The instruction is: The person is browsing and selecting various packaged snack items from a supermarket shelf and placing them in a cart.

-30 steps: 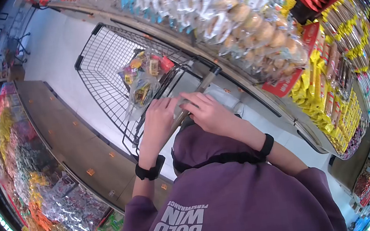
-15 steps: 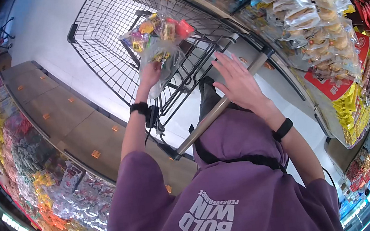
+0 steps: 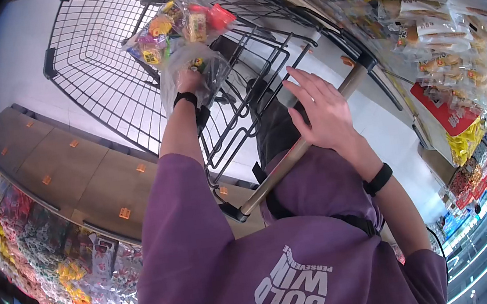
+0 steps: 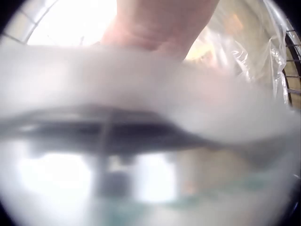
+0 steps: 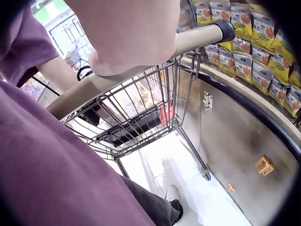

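Note:
In the head view, my left hand reaches down into a clear plastic bag inside the shopping cart. The bag's film covers its fingers, so I cannot tell whether they grip anything. Blurred translucent plastic fills much of the left wrist view below the hand. Bagged snacks and a red-topped item lie just beyond. My right hand rests at the cart handle, fingers extended and slightly spread; the right wrist view shows it over the bar.
Wrapped baked goods are stacked along the right shelf, near a red sign. On the left, a brown ledge runs before heaps of packaged sweets. Yellow snack packets line the shelf beside the cart.
Both hands were together above the handle. The left has moved forward and down into the bag; the right has moved right along the handle with its fingers extended. The cart sits higher in view.

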The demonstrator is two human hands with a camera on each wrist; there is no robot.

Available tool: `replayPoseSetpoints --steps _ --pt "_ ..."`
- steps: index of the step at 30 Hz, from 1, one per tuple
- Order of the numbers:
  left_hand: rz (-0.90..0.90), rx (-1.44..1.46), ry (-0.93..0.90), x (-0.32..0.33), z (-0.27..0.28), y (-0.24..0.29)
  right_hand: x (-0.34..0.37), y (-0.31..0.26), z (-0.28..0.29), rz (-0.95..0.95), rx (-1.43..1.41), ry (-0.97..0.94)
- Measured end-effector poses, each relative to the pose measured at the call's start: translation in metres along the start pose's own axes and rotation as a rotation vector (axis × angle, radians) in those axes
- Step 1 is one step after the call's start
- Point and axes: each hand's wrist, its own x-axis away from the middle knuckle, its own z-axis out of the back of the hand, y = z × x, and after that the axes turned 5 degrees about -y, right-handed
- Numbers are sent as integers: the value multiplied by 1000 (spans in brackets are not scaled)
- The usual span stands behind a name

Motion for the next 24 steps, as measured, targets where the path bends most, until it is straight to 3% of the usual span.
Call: replayPoseSetpoints --steps 6,7,10,14,17,21,24 --pt "-103 -100 99 5 11 2 -1 0 0 -13 28 -17" --pt "-86 -142 -9 5 18 6 -1 0 -1 -14 37 -20" --pt "-338 -87 212 -16 2 -9 -1 1 -2 -12 53 -26" --pt "-448 34 245 -28 1 -23 1 1 -2 -8 57 -13" --pt "-603 -79 305 -30 6 -41 1 1 -3 2 45 -7" --pt "-615 -226 187 52 69 12 3 3 -3 14 -19 5" --pt "-785 -121 304 77 79 11 5 5 -4 61 -52 69"
